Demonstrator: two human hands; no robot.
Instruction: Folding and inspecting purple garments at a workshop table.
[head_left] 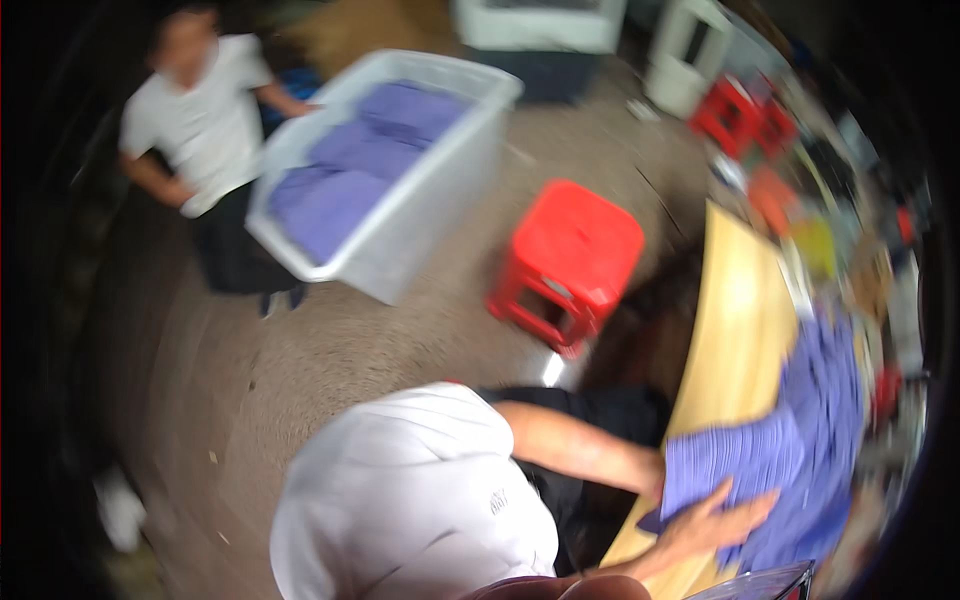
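Observation:
A thick bundle of purple cloth layers (735, 460) rests at the wooden table's edge. My left hand (655, 484) reaches the near end of this bundle, and its fingers are hidden behind the cloth. Lower down, my right hand (712, 528) lies against the side of the bundle with its fingers stretched out and apart. More purple cloth (825, 400) spreads in loose, overlapping folds beyond the bundle. Motion blur softens the details.
The light wooden tabletop (745, 290) curves along the right. A red plastic stool (575, 240) stands on the floor. Behind it is a white bin (440, 210) filled with purple cloth (345, 190); a person in a white shirt (205, 110) touches its rim. Clutter lines the right side.

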